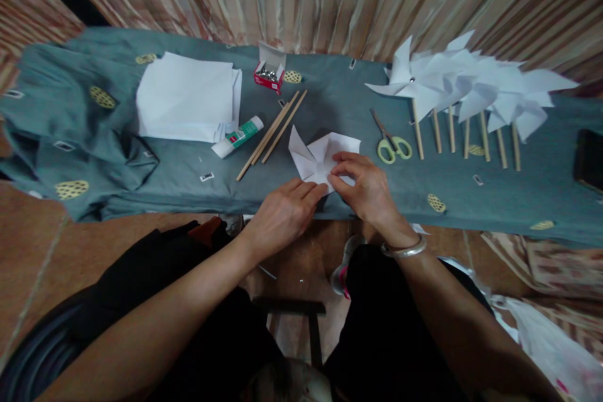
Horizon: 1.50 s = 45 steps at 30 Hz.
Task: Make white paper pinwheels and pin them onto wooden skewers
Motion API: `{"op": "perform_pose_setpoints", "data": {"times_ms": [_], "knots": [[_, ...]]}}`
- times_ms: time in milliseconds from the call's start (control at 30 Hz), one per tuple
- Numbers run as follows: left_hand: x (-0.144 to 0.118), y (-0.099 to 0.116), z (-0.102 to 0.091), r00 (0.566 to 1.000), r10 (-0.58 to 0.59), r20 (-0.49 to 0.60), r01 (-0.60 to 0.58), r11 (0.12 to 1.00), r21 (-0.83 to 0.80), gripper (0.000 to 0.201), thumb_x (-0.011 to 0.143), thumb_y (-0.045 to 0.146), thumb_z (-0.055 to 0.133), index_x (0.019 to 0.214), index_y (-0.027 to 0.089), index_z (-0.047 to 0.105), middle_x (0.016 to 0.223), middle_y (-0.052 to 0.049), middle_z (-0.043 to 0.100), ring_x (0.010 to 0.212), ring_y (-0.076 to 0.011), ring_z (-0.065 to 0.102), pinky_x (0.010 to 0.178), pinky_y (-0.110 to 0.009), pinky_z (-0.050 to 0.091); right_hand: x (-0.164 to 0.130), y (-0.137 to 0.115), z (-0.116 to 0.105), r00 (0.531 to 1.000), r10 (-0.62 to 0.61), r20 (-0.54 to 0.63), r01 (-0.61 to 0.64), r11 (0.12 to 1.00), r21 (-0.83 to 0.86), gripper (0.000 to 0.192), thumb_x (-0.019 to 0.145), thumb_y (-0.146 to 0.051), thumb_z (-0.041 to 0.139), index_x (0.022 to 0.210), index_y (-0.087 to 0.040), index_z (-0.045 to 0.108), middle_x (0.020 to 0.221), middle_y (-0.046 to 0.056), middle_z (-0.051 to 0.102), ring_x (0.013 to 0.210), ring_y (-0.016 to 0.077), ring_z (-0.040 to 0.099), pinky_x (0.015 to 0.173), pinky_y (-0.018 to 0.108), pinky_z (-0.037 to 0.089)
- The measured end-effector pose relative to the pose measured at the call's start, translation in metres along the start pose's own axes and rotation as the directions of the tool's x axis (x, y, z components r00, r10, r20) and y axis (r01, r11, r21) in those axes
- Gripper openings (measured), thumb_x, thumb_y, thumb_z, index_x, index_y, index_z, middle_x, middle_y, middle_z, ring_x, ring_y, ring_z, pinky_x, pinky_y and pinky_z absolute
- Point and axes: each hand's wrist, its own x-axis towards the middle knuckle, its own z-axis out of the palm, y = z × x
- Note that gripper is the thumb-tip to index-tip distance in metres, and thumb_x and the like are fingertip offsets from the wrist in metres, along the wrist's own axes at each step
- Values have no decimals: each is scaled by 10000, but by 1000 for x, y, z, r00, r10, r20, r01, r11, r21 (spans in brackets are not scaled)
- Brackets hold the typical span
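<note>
A white paper pinwheel head point(308, 166), partly folded, lies at the near edge of the cloth-covered table between both hands. My left hand point(289, 210) has its fingers closed on the paper's near edge. My right hand point(360, 185) pinches the paper's right side between thumb and fingers. Some of the paper is hidden under the fingers. Just beyond it lie several thin wooden sticks point(273, 138) and a glue stick point(239, 137). Green-handled scissors point(394, 146) rest to the right of the paper.
A stack of white paper point(186, 97) lies at left. A small open red box point(269, 75) with shiny metal pieces stands at the back. Several pinwheels on sticks point(452, 85) lie at right. A dark object point(588, 160) sits at the far right edge.
</note>
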Motion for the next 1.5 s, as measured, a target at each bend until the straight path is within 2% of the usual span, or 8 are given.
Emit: {"op": "perform_pose_setpoints", "data": {"times_ms": [133,333,500,800,967,1500], "knots": [[1,0,-1,1000,14,15,-14,1000,5,335,937,122,460,1268,111,509,1073,-99,689,964,-216,625,874,-373,564,2,0,2,1000,-6,4,6,1000,-8,99,788,-176,634,723,-230,686,1099,76,727,1052,255,654,941,450,505],[2,0,-2,998,27,53,-28,999,30,261,942,128,457,1173,111,578,1079,-99,684,968,-215,613,866,-355,563,5,-2,4,1000,-2,10,2,1000,-20,98,785,-180,634,716,-229,682,1100,68,719,1042,255,644,952,448,490],[2,1,-3,997,20,70,-22,999,28,267,935,129,473,1175,88,582,1077,-104,680,971,-222,607,881,-353,555,6,-2,8,1000,12,16,-11,1000,-16,101,784,-175,622,721,-224,682,1107,71,714,1058,259,635,970,454,477],[0,1,-2,998,9,64,-10,1000,11,223,940,127,457,1117,116,592,1065,-100,678,961,-224,606,857,-367,561,7,-3,8,999,24,22,-24,1000,-8,81,772,-180,631,728,-236,670,1099,70,710,1066,266,635,991,481,469],[0,0,-2,998,22,65,-22,1000,7,226,946,136,453,1122,102,590,1066,-107,676,960,-225,605,850,-360,562,6,-1,8,999,38,24,-38,999,-6,53,777,-195,635,772,-225,677,1131,83,698,1085,270,624,1000,483,465],[1,-2,-1,999,19,48,-19,1000,0,242,943,137,453,1138,110,594,1066,-105,677,967,-220,610,865,-362,557,5,-4,6,999,33,33,-31,999,-41,79,787,-171,633,743,-234,655,1137,75,701,1086,273,630,993,476,471]]}}
